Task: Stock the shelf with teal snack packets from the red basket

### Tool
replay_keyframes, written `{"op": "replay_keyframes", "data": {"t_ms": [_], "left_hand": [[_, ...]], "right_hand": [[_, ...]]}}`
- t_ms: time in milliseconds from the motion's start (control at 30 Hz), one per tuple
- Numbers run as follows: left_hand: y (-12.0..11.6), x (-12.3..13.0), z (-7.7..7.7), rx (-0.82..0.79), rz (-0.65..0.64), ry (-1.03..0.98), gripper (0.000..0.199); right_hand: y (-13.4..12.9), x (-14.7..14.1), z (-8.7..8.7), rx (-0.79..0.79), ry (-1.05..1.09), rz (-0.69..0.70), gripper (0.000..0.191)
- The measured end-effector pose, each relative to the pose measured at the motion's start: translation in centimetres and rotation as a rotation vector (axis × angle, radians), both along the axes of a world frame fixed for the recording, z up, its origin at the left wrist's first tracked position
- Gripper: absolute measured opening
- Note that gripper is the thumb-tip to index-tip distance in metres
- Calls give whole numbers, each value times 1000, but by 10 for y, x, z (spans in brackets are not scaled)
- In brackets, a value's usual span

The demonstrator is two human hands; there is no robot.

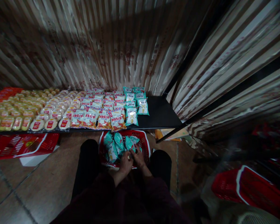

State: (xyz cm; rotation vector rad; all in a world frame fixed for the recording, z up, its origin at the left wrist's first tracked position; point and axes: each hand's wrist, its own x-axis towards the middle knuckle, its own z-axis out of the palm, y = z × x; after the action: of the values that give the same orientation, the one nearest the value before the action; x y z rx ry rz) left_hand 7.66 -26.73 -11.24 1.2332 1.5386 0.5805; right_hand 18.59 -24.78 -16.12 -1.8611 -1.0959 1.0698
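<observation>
Between my knees stands a red basket (147, 141) with a white rim, holding several teal snack bags (112, 151). Both of my hands are close together over its near side. My left hand (125, 164) is closed, its fingers curled, and what lies in them is too dark to make out. My right hand (139, 158) has its fingers against the lower end of a teal snack bag (130, 143). Above the basket, on a black shelf (160, 113), more teal snack bags (131, 115) are set out in two columns.
Left of the teal bags, the shelf carries orange-and-white snack bags (104, 119), round wrapped cakes (50, 124) and yellow wrapped pastries (7, 123). Another red basket (40, 144) sits under the shelf; a further red basket (226, 186) is at right. Striped sheeting (102, 40) hangs behind.
</observation>
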Motion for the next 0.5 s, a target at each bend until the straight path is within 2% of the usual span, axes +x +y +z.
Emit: {"op": "replay_keyframes", "data": {"t_ms": [200,400,500], "left_hand": [[20,-12,-5,-166,210,-65,49],[25,-15,-5,-245,322,-221,62],[27,-14,-3,-267,368,-315,62]], "right_hand": [[-13,-13,10,171,-220,169,47],[-13,-11,15,167,-28,9,40],[-11,-10,16,162,-4,-38,46]]}}
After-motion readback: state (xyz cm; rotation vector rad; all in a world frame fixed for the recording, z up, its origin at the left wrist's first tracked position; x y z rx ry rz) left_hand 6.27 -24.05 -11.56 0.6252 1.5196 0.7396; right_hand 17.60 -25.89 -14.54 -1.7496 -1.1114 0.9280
